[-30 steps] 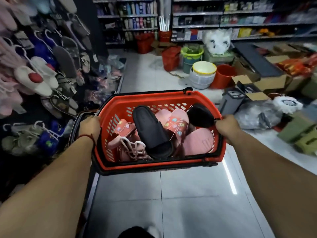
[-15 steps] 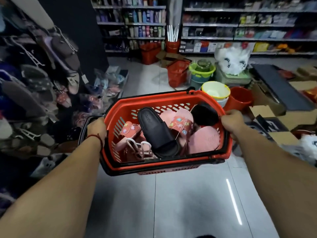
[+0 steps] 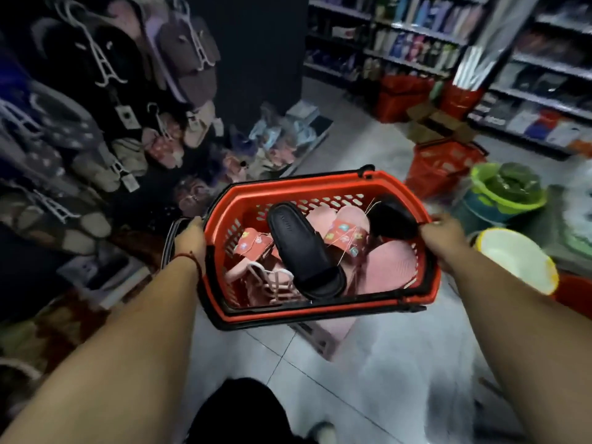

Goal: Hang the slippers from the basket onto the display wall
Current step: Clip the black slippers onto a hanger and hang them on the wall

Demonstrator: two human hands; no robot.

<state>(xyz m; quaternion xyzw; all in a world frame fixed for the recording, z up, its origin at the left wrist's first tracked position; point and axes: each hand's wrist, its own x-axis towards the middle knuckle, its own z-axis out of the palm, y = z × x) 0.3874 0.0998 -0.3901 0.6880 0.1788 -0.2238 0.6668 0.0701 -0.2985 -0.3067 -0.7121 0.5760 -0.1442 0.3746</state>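
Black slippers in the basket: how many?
2. One black slipper lies across the middle of the basket atop pink slippers; the other sits in its far right corner by the right hand. Others may be buried.

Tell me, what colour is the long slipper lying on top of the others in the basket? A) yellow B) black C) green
B: the black slipper lies slanted across the pink slippers inside the red basket.

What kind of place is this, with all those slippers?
Most likely a shop. Stocked shelves line the back, slippers hang in rows at the left, and a red shopping basket holds more of them.
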